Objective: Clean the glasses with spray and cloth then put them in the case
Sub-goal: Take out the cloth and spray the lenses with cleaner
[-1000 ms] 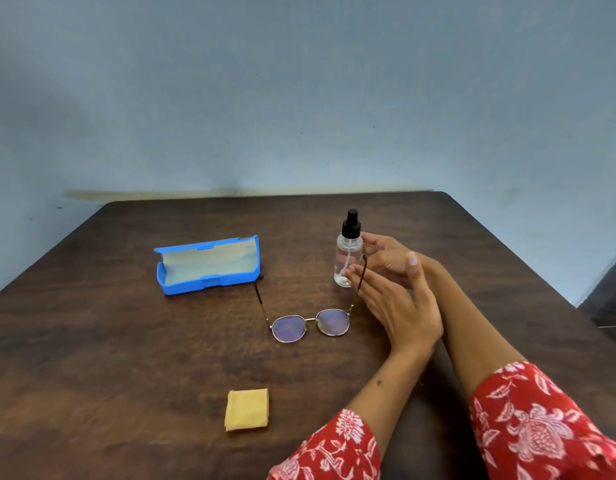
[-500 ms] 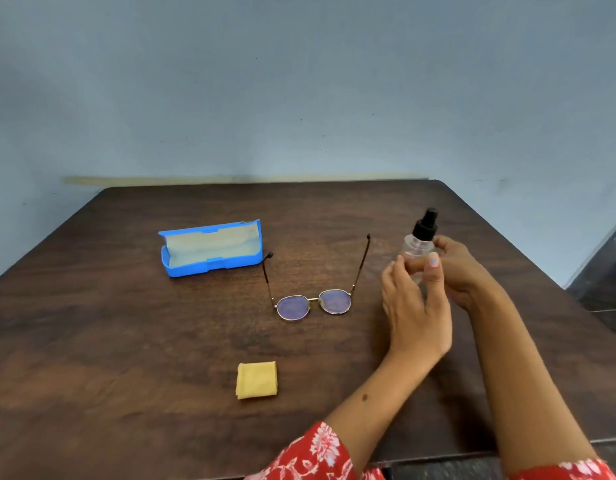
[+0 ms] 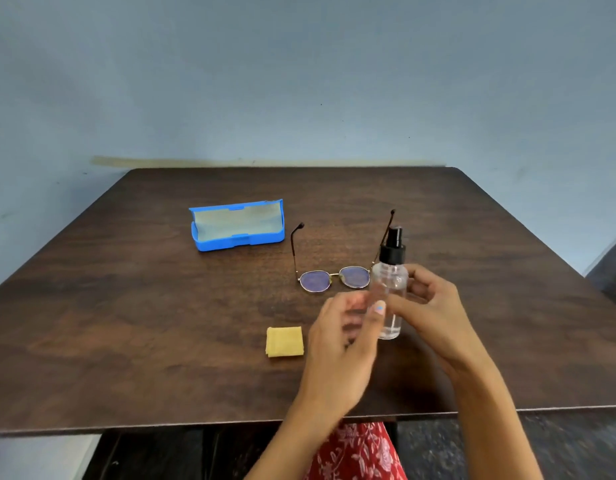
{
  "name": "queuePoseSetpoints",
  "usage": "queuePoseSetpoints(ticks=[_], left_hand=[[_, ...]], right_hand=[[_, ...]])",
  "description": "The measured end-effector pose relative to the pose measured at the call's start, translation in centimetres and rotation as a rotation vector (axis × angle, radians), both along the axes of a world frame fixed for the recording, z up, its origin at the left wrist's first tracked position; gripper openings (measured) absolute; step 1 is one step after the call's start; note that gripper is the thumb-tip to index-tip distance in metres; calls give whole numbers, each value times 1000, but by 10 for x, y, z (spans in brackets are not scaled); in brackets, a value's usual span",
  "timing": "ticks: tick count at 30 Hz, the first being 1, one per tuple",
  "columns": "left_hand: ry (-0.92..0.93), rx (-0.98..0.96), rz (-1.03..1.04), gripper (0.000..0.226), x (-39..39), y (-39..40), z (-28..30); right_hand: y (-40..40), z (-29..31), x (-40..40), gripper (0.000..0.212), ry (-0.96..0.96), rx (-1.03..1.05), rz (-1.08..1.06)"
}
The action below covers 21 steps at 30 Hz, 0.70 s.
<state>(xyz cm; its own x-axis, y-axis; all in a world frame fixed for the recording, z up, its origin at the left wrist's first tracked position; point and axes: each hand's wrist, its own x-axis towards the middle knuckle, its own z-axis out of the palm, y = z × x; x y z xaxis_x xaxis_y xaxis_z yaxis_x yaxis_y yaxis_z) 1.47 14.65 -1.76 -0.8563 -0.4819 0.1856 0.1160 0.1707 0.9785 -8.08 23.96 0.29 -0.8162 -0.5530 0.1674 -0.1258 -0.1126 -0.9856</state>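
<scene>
bare forearms, red floral garment [image 3: 355, 452], blue nail polish

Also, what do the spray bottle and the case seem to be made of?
The spray bottle looks like clear plastic or glass, since the table shows through it; its pump top is matte black, likely plastic. The case seems to be smooth blue moulded plastic with a pale, dull lining, perhaps fabric.

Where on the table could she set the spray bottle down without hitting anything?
Bare wood lies left of the yellow cloth and below the open blue case, and right of the right hand. It is crowded around the glasses, the spray bottle and the left hand.
</scene>
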Motion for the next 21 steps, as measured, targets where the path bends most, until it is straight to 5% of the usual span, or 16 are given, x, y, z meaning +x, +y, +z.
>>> queuePoseSetpoints(ticks=[3,7,11,16,21], left_hand=[[15,6,143,3,4,-40,4],[-106,-105,367,21,-9,-104,6],[-383,-302,209,41,-33,-133,-3],[-329,-418,150,26,-46,-140,-13],[-258,-470,122,15,-50,-141,-16]], right_hand=[[-9,-8,1,34,-99,-50,105],[-21,-8,2,50,-407,-222,321],[-28,-10,4,40,-502,-276,355],[-26,-8,-1,48,-569,-378,421],[-23,-8,-6,71,-428,-302,385]])
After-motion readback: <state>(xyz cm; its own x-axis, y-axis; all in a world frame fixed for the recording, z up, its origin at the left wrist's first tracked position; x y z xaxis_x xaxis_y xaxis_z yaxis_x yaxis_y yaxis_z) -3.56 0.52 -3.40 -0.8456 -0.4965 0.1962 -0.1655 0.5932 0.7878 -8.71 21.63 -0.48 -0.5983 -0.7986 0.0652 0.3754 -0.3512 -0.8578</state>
